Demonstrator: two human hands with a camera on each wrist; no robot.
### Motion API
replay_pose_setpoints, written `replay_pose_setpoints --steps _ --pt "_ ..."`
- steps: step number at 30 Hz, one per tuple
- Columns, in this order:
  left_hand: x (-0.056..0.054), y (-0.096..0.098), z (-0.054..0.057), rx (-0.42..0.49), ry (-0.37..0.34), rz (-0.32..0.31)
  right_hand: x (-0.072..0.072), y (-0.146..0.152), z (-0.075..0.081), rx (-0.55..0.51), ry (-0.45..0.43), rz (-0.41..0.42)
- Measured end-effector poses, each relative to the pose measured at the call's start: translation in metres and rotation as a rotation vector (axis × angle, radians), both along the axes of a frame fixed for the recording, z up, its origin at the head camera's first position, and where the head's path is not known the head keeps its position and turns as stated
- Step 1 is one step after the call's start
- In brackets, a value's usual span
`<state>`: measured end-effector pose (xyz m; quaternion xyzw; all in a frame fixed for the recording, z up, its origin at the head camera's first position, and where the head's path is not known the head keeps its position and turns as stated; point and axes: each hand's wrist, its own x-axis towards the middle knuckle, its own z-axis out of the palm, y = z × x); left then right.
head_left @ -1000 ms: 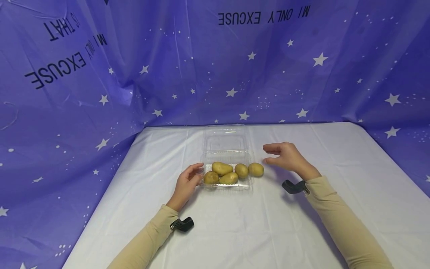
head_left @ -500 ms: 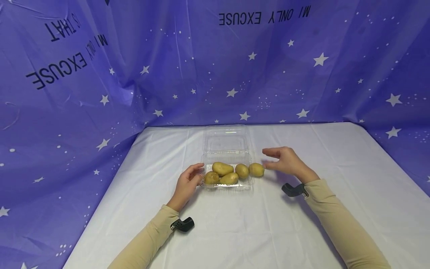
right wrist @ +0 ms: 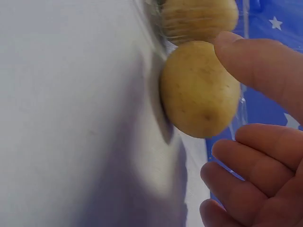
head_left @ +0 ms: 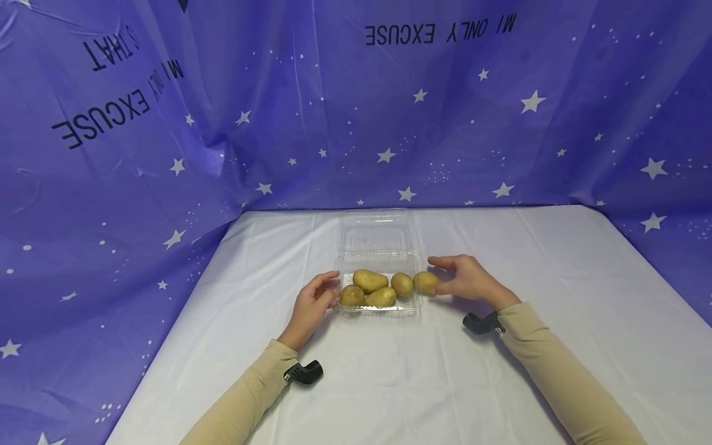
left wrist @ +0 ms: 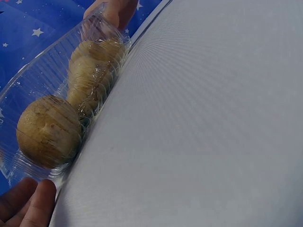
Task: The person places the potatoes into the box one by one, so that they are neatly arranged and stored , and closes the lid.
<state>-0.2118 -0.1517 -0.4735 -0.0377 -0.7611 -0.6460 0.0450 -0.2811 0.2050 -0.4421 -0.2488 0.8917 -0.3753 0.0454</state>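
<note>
A clear plastic clamshell box [head_left: 377, 310] stands on the table with its lid laid back, holding several potatoes, one of them a long potato [head_left: 370, 280]. My left hand [head_left: 313, 306] touches the box's left end; its fingertips [left wrist: 43, 189] show at the plastic in the left wrist view. Just outside the right wall lies a single potato [right wrist: 201, 90] on the cloth. Around it my right hand [head_left: 466, 279] is spread, with the thumb at the near side and the other fingers apart from it. Whether the thumb touches the potato is unclear.
The open lid [head_left: 375, 232] lies toward the back of the table. White cloth [head_left: 384, 383] covers the tabletop. A purple curtain [head_left: 334, 123] with stars and lettering hangs behind and at both sides.
My right hand has come down and to the left, its thumb now in front of the single potato's edge. The left hand, box and potatoes stay in place; the view shifts slightly.
</note>
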Motion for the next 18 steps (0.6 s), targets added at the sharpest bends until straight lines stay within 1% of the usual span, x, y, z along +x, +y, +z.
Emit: replay_pose_setpoints --steps 9,18 --pt "0.0012 0.0003 0.0003 -0.019 0.001 -0.006 0.003 -0.0068 -0.0081 -0.009 0.028 0.068" --pt "-0.0002 -0.0002 0.0006 -0.005 0.002 -0.005 0.0038 -0.01 -0.0067 0.015 0.028 0.071"
